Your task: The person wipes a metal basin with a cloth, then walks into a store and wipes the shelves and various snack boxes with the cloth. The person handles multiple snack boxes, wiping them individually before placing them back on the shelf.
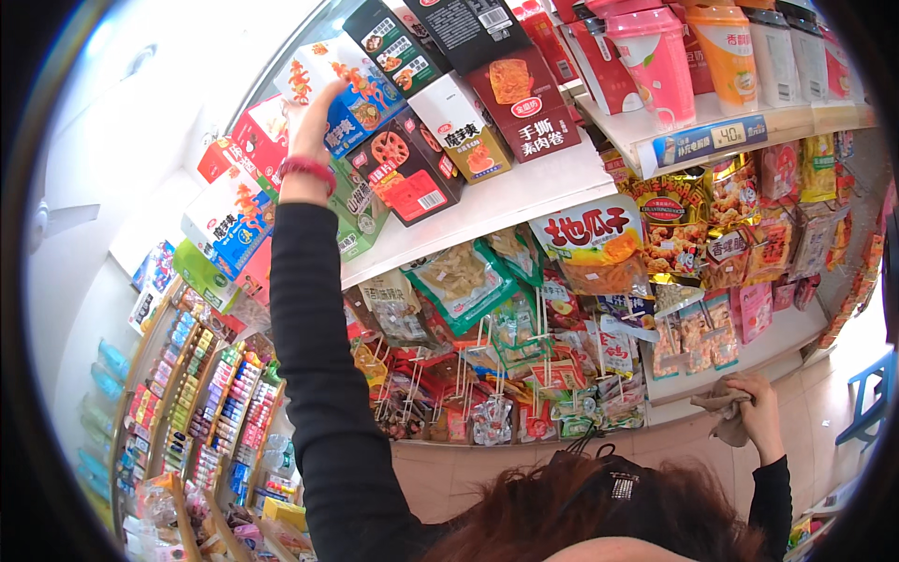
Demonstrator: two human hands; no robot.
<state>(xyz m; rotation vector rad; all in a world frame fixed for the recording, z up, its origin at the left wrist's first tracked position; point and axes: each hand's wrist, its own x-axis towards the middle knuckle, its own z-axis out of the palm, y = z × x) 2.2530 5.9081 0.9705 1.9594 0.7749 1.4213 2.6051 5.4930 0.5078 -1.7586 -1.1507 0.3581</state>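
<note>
My left hand (312, 126), with a red band at its wrist, reaches up to the top shelf. Its thumb and fingers are around the lower corner of a white-and-blue snack box (362, 88); the fingertips are partly hidden. Directly below and to the right of that box stands a black snack box with lotus-root pictures (400, 168). At the right, my right hand (762, 414) is closed on a crumpled grey-brown cloth (723, 413), held low in front of the shelving. Black sleeves cover both arms.
More snack boxes (523, 105) and lidded drink cups (653, 63) line the white upper shelf (491, 204). Snack bags (593, 239) hang from metal hooks beneath. Stocked shelves (204, 393) stand at lower left. A blue stool (867, 400) is on the floor at far right.
</note>
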